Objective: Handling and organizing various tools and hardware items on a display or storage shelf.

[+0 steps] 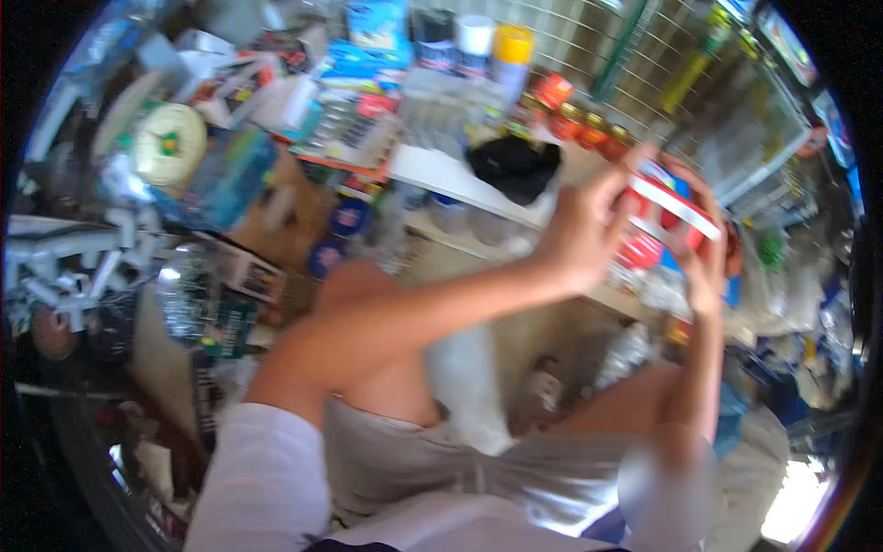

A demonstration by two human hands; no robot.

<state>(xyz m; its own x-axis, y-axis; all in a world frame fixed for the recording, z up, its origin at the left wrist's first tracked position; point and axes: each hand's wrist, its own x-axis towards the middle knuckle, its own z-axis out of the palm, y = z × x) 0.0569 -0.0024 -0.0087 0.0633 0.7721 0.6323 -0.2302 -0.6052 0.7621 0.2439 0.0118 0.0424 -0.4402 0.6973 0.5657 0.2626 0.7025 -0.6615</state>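
Note:
Between my two hands, at the right of the head view, is a small red, white and blue box or packet [676, 203], tilted and blurred. My left hand [583, 228] grips its left side with bent fingers. Around its right side and lower edge curl the fingers of my right hand [700, 241]. Just beyond my hands, small red jars with gold lids [593, 131] stand in a row on a white shelf [469, 190]. A black cloth or bag [516, 165] lies on that shelf, left of the jars. What the packet contains cannot be told.
Spray cans [512, 55] stand at the back near a wire grid [586, 41]. A round cream-coloured coil or roll [169, 145] and blister packs [352, 127] are at the left. Grey plastic fittings [83, 276] lie at the far left. Plastic bags [779, 283] hang or lie at the right.

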